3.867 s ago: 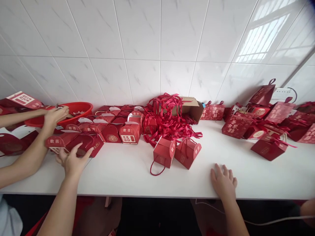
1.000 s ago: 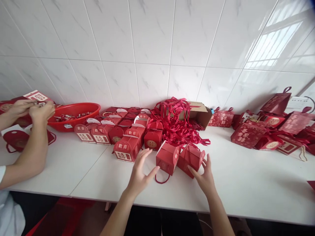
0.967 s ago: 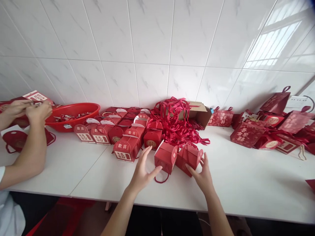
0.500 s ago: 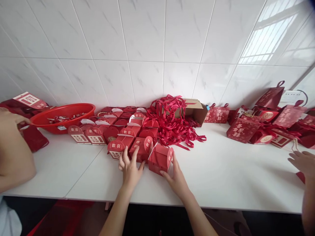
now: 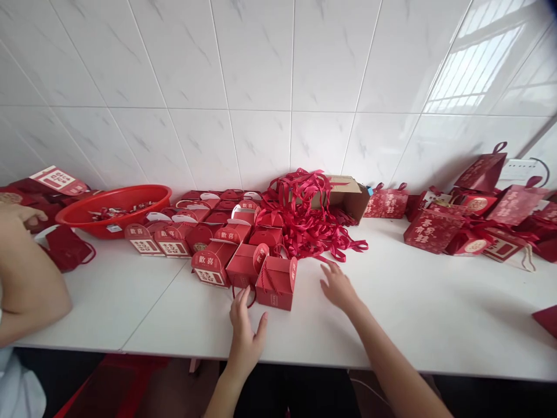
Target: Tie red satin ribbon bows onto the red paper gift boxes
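My left hand (image 5: 247, 328) has its fingers and thumb apart in front of the red gift boxes. Its fingertips are at the cord loop (image 5: 251, 301) of a red box (image 5: 243, 267); I cannot tell whether they touch. Just right of that stands another red gift box (image 5: 275, 287) with a twisted cord over its side and its rounded flaps up. My right hand (image 5: 339, 284) reaches over the white table, fingers spread and holding nothing visible. Its fingertips are close to the front edge of a heap of red ribbons (image 5: 304, 226).
Rows of red boxes (image 5: 174, 241) stand left of the ribbons. A cardboard box (image 5: 354, 203) lies behind them. Further left, a red basin (image 5: 148, 200) holds small wrapped pieces, beside a co-worker's arm (image 5: 30, 284). Finished-looking red bags and boxes (image 5: 433, 229) are piled at the right.
My right hand has let go of the front red box and moved right toward the ribbons. My left hand has drawn back from the boxes. At the far right, another person's hand has left view.
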Demonstrator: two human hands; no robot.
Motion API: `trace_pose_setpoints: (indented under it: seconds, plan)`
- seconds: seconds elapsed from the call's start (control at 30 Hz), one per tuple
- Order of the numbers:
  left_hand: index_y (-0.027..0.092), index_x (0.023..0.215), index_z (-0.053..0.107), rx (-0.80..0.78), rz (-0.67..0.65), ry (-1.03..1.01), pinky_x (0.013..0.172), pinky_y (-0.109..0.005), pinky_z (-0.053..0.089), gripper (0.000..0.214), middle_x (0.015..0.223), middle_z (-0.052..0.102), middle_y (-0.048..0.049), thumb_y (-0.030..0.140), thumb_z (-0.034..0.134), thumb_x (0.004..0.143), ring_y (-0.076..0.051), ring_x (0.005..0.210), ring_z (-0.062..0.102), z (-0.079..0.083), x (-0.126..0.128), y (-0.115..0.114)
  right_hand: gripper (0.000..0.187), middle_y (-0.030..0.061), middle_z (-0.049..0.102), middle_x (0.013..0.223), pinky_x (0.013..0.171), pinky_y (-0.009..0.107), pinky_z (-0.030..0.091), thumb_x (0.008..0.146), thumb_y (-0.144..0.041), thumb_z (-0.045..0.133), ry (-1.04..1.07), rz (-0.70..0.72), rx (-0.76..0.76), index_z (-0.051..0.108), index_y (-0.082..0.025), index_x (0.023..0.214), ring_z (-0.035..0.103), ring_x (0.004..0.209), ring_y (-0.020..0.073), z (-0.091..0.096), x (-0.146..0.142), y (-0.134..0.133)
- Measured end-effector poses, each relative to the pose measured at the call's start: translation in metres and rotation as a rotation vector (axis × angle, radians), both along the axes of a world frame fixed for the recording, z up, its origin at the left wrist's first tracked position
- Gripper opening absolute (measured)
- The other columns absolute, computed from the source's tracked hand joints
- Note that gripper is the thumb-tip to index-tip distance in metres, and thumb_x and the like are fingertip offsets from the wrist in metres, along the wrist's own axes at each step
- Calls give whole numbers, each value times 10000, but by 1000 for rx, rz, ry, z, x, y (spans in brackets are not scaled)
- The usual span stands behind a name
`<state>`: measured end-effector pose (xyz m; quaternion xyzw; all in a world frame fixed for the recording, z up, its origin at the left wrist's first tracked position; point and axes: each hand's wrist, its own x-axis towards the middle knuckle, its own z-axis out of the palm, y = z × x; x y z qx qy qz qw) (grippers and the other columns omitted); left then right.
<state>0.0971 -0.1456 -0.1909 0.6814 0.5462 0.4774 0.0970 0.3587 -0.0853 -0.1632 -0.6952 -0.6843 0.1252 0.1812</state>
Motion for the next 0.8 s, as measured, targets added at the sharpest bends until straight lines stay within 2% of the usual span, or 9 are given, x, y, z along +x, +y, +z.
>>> trace_pose_setpoints:
  seconds: [0.13,0.27,0.33,0.4,0.47,0.57,0.63,0.73,0.8]
  plan:
    - [222,1337,339,-98,-40,-130,930,-458,491,493,1317,461,-156,329,512,888,-278,1218,477,-2,-6,6,354,144,509,1368,1106,597,95,879,-154,382,30,-142,139,635,-176,1125,350,1351,286,-1,30,28]
    - [213,1276,402,-82,-44,-136,907,-432,504,436,1262,503,-139,326,528,874,-262,1174,506,-1,-5,5,230,137,579,1277,1111,588,65,850,-191,440,140,-129,250,651,-176,759,374,1334,303,-4,29,17]
    - [208,1273,406,-71,-39,-134,900,-428,503,445,1256,500,-141,320,543,864,-261,1163,508,0,-4,2,186,136,541,1329,1110,586,91,827,-221,479,220,-103,312,616,-180,709,341,1357,314,1,28,3]
    - [206,1274,414,-31,-37,-136,897,-419,497,449,1243,506,-138,306,554,859,-258,1151,513,4,-5,-1,204,126,529,1346,1085,566,219,850,-294,465,312,-84,371,592,-192,728,385,1332,302,14,32,-16]
    - [208,1246,451,56,-36,-147,881,-394,494,411,1195,536,-122,279,562,857,-243,1104,534,12,-5,-3,253,99,583,1282,1000,494,387,890,-342,402,553,-65,461,572,-208,759,507,1229,259,33,43,-40]
    - [209,1131,527,181,-83,-130,822,-348,497,290,1061,586,-86,242,581,847,-212,979,573,32,2,-2,146,23,681,903,880,437,469,817,-314,513,1465,-75,717,579,-226,721,630,978,223,65,62,-82]
    - [207,1150,506,182,-166,-70,775,-330,503,335,1042,597,-82,251,603,833,-202,918,588,47,16,1,104,-31,541,632,779,357,479,758,-269,583,1779,-141,848,578,-221,666,599,707,141,85,70,-109]
    - [188,1311,366,208,-217,60,836,-379,486,589,1149,577,-129,293,644,803,-243,1006,570,66,45,9,170,-42,345,547,594,340,399,771,-291,611,1830,-258,1012,583,-238,612,384,489,90,105,76,-138]
    - [174,1340,348,272,-103,155,918,-454,424,637,1187,572,-157,312,652,797,-303,1111,521,74,62,15,249,-22,339,540,519,360,319,827,-425,565,1601,-393,1018,619,-288,626,316,461,99,113,87,-147]
